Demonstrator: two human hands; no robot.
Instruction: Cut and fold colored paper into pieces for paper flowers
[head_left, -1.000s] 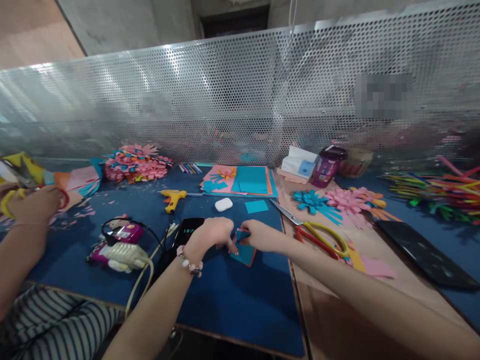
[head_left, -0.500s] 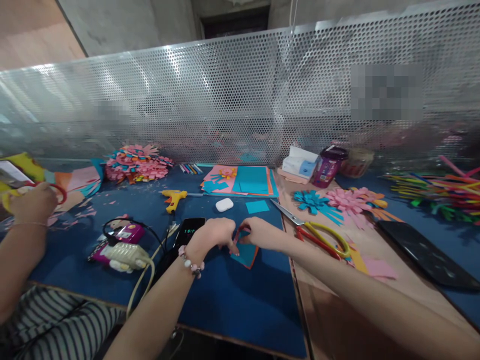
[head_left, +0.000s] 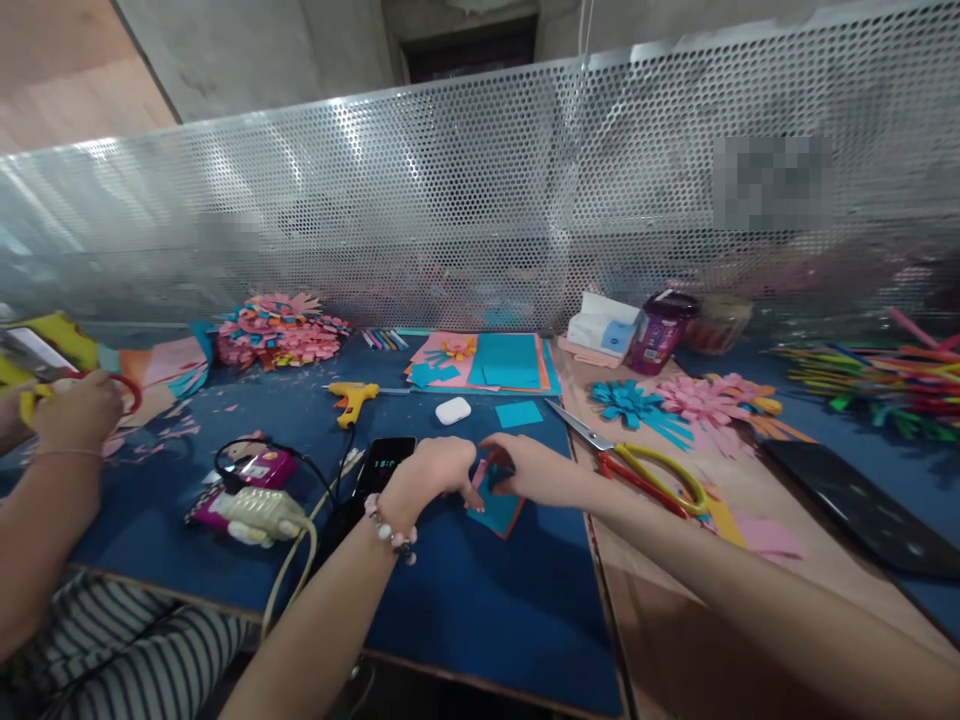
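Note:
My left hand (head_left: 429,470), with a bead bracelet at the wrist, and my right hand (head_left: 525,468) meet over a small teal paper piece with an orange edge (head_left: 499,510) that lies on the blue table (head_left: 465,600). The fingertips of both hands pinch a folded pink and red edge of that paper between them. A black phone (head_left: 384,462) with a lit screen lies just left of my left hand. Red and yellow scissors (head_left: 637,468) lie open just right of my right hand.
A yellow glue gun (head_left: 352,396), a white earbud case (head_left: 453,410), a teal paper square (head_left: 519,413) and a paper stack (head_left: 495,362) lie beyond my hands. Paper flowers (head_left: 679,398) and a dark tablet (head_left: 862,508) sit right. Another person's hand (head_left: 71,408) holds scissors at left. A perforated metal screen (head_left: 480,200) stands behind.
My fingers have shifted slightly on the paper's top edge, folding it a little further. The view moved a bit to the left. The other person's hand stays at the left.

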